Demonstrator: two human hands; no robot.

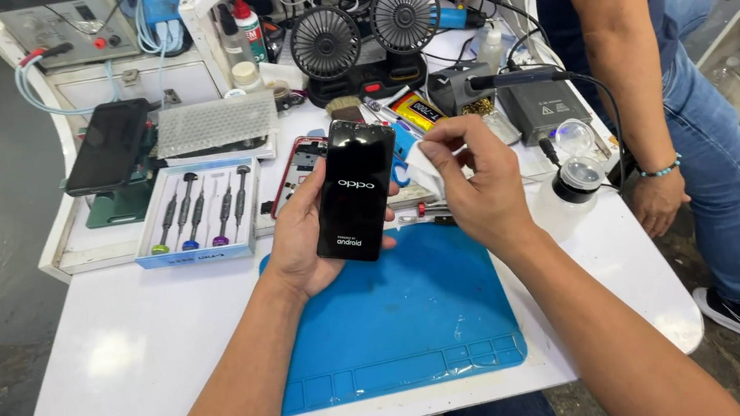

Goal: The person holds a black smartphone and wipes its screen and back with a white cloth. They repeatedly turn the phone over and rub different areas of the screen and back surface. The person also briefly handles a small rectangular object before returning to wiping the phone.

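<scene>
Above the blue rubbery work mat (400, 332), which is lying on a glossy white tabletop (118, 367) over a grey concrete floor, you are holding a slim black smartphone with a lit glass screen (355, 190). Your left hand (301, 239) is cupping the phone from behind, fingers curled around its edges. Your right hand (480, 181) is pinching a small white cloth (424, 173) just beside the phone's right edge, fingers closed on it. Beyond the mat, a light-blue tray of metal screwdrivers with coloured tips (199, 220) is sitting to the left. Farther back, two round black desk fans (367, 30) are standing side by side, with a red-capped bottle (247, 24) left of them. Right of the mat, another person in jeans (705, 135) is standing against the table.
</scene>
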